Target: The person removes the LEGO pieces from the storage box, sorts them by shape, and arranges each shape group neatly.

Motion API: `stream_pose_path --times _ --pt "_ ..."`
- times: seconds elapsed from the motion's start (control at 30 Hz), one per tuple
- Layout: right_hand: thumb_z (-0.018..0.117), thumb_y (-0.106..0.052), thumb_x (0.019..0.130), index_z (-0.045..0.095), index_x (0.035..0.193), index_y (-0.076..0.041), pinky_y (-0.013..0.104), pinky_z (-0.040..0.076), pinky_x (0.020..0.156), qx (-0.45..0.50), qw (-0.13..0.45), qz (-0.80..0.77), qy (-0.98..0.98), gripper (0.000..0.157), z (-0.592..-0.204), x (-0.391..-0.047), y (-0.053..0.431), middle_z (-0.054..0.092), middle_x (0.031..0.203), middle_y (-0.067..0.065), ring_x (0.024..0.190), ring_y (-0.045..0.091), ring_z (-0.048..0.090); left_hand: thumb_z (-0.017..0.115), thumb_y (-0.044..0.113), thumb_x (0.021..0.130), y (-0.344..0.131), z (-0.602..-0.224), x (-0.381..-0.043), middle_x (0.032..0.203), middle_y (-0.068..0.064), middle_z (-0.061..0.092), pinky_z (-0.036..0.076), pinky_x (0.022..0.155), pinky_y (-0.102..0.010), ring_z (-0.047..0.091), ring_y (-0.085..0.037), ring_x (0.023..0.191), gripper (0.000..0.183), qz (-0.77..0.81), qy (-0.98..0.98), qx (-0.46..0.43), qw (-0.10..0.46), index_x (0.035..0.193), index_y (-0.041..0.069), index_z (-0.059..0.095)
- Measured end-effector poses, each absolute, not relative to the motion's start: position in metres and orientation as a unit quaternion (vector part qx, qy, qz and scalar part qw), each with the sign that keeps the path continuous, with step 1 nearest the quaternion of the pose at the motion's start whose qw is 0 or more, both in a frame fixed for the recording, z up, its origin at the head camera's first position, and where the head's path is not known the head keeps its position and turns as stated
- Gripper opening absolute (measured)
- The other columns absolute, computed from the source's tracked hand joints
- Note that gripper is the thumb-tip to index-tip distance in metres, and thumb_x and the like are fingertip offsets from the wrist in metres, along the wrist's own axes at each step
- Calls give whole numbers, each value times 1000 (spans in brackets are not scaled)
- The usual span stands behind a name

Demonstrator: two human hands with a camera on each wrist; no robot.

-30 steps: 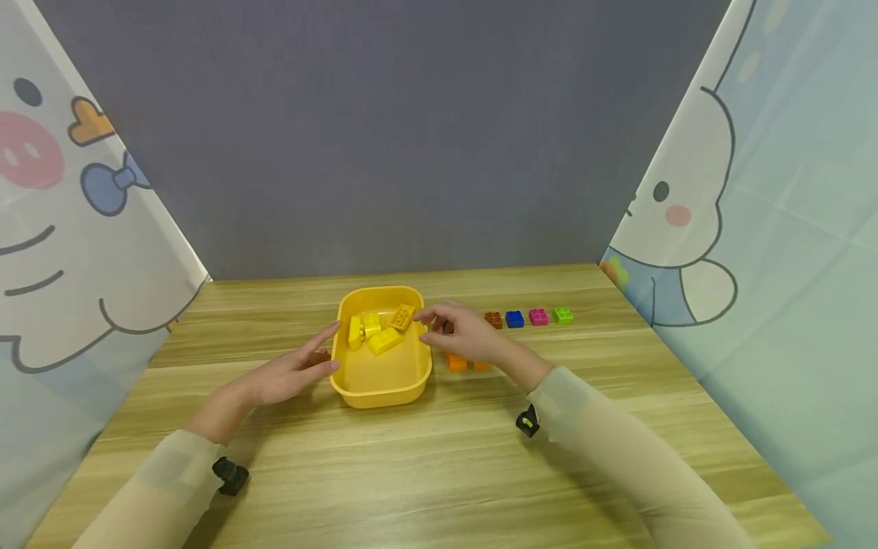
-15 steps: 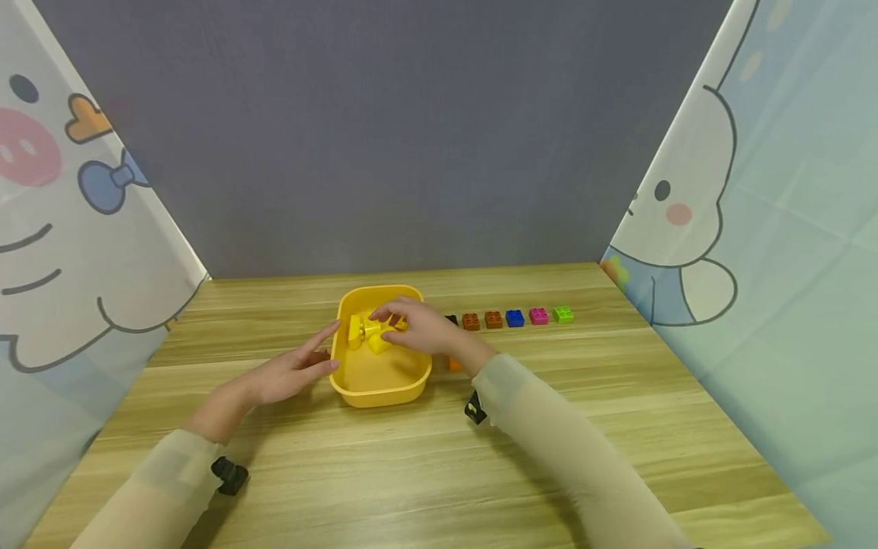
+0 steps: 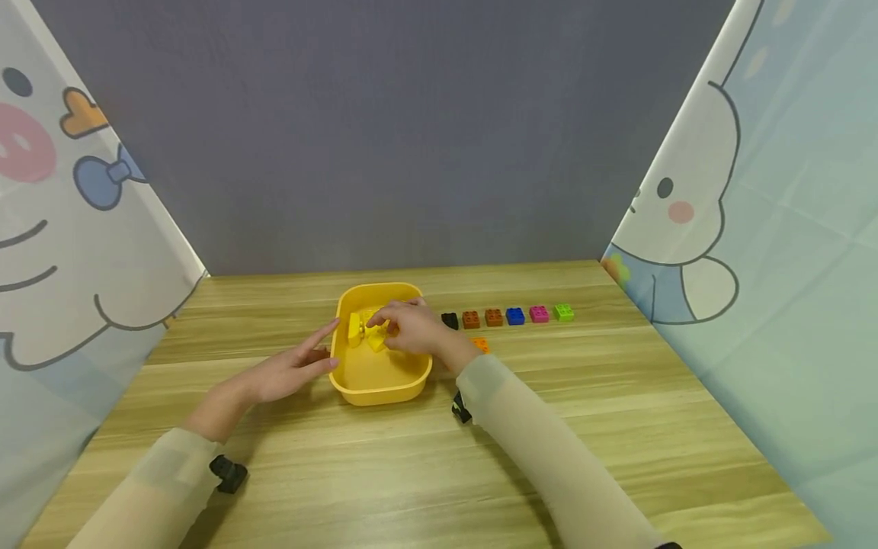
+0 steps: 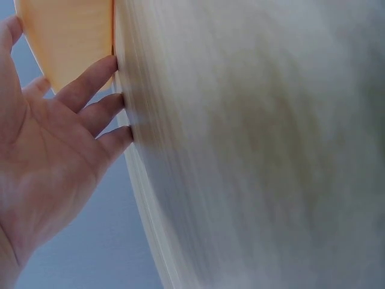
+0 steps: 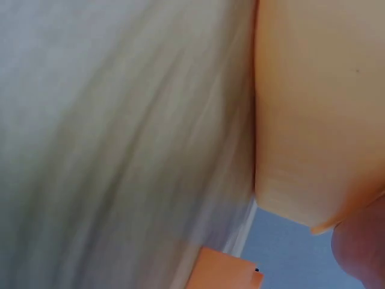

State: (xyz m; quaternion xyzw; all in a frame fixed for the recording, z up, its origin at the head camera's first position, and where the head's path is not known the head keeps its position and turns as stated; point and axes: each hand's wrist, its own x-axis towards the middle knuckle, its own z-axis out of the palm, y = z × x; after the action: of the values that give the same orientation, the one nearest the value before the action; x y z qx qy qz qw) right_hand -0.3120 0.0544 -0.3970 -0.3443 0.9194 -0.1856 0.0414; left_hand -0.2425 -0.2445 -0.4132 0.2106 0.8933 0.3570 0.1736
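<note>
A yellow bin [image 3: 380, 397] holds several yellow building bricks [image 3: 354, 330] toward its far left part. My left hand [image 3: 284, 376] has its fingers spread, with the index finger and thumb touching the bin's left wall. In the left wrist view, the fingers of the left hand [image 4: 54, 150] lie loosely extended beside the bin [image 4: 69, 36]. Over the bin's right wall reaches my right hand [image 3: 420, 329], its bent fingers and thumb down among the bricks. It covers some of them, and whether it pinches one is hidden. The right wrist view shows mostly the bin's outer wall [image 5: 319, 108].
Right of the bin, a row of small bricks runs along the wooden table [image 3: 384, 473]: black [image 3: 449, 320], two brown [image 3: 470, 319], blue [image 3: 515, 316], pink [image 3: 539, 313] and green [image 3: 564, 312]. An orange brick [image 3: 480, 345] lies nearer, partly behind the right forearm. A grey panel [image 3: 411, 137] stands behind.
My right hand has moved left from the bin's right rim into the bin, over the bricks, and its fingers have shifted slightly there. The left hand stays at the bin's left side.
</note>
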Motion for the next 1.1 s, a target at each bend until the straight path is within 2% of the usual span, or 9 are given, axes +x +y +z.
stream_pose_path --times 0.23,0.4,0.63,0.73,0.9,1.03,1.1 --pt "70 -16 104 74 139 -30 50 30 133 -338 34 -166 926 38 -399 -312 52 71 141 -9 119 12 70 50 52 116 -245 -413 -243 164 -36 48 40 121 -76 49 -55 152 81 357 893 209 175 179 33 3" --pt "68 -16 106 72 141 -35 48 38 129 -343 43 -158 925 40 -398 -312 52 70 144 -10 117 9 71 50 54 115 -246 -413 -242 165 -36 47 40 120 -76 48 -56 153 81 355 895 204 177 178 35 3" --pt "63 -12 108 74 141 -35 50 33 133 -345 45 -115 930 42 -396 -309 51 70 146 -8 129 14 67 49 54 115 -245 -412 -242 166 -37 45 41 120 -76 47 -57 153 81 354 895 205 179 178 35 2" --pt "64 -17 109 74 141 -35 49 34 132 -346 51 -107 931 38 -395 -308 52 72 144 -10 127 11 69 50 54 115 -244 -412 -242 166 -37 45 40 120 -76 46 -57 154 81 357 893 206 180 178 35 2" --pt "72 -33 108 74 140 -36 49 36 130 -345 63 -125 928 32 -395 -308 53 73 138 -12 112 4 72 50 54 115 -244 -413 -242 165 -37 45 41 120 -76 47 -57 153 81 355 894 206 177 178 34 3" --pt "77 -46 103 73 141 -38 50 33 132 -344 74 -123 928 38 -397 -309 53 71 138 -14 102 0 71 49 54 115 -244 -412 -242 165 -36 46 41 119 -76 48 -57 152 81 354 895 206 177 178 34 3" --pt "78 -48 101 72 142 -39 49 32 133 -344 75 -108 930 42 -398 -310 52 70 141 -15 104 -1 68 49 54 116 -244 -413 -242 165 -36 46 42 119 -76 48 -56 152 81 355 894 206 178 178 34 2"
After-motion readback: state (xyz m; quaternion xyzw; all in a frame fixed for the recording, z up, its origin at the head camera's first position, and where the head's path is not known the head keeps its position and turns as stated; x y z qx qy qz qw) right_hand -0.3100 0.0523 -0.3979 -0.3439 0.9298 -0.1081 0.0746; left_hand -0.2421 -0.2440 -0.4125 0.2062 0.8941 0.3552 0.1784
